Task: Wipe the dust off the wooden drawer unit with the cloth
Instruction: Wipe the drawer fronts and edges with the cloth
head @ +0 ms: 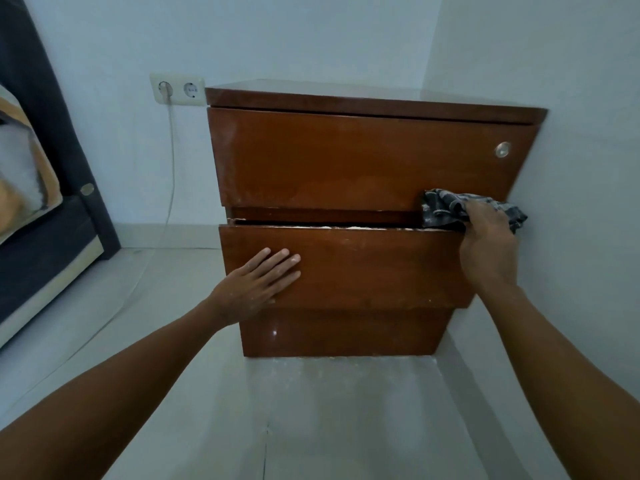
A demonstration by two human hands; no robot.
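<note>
A brown wooden drawer unit [346, 161] with three drawer fronts stands in a room corner. Its middle drawer [363, 268] is pulled out a little, with pale dust along its top edge. My right hand [488, 244] grips a dark grey patterned cloth [446, 207] at the right end of that top edge, against the lower edge of the top drawer. My left hand [258, 280] lies flat with straight fingers on the left part of the middle drawer front.
White walls close in behind and to the right of the unit. A double wall socket [177, 89] with a white cable [172, 161] hanging down sits to the left. A dark bed frame [52, 237] with bedding is at far left. The pale tiled floor [311, 410] shows dust below the unit.
</note>
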